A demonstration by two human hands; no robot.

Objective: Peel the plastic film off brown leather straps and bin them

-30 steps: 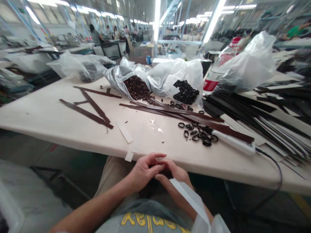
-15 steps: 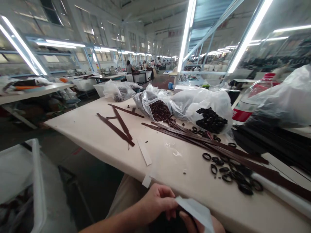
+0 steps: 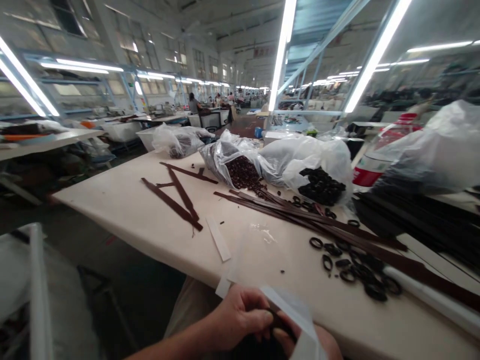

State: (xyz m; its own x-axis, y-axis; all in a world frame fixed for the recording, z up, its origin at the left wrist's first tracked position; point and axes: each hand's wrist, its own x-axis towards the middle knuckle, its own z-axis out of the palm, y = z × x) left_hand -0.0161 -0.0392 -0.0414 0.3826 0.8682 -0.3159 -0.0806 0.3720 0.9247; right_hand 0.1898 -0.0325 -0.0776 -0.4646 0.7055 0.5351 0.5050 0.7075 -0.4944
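At the table's front edge, my left hand (image 3: 242,316) pinches a dark brown strap (image 3: 282,326) between thumb and fingers. My right hand (image 3: 325,342) is closed on the same strap from the other side, its fingertips close to my left thumb. A whitish, paper-like strip (image 3: 294,311) slants across my right hand and hides much of it. Whether that strip is also gripped cannot be made out. Just beyond my left hand, a small white strip (image 3: 224,286) overhangs the edge. Another white strip (image 3: 217,239) lies flat farther in.
Brown straps (image 3: 262,207) run across the table (image 3: 112,200), with cut strap pieces (image 3: 172,202) at left. Black rings (image 3: 348,272) lie at right. Plastic bags of brown bits (image 3: 242,172) and black parts (image 3: 322,185) stand behind. A white bin (image 3: 37,290) is at lower left.
My hands have drawn slightly closer together, and more of the dark strap shows between them. The whitish strip over my right hand has shifted left and tilted. The view has turned slightly.
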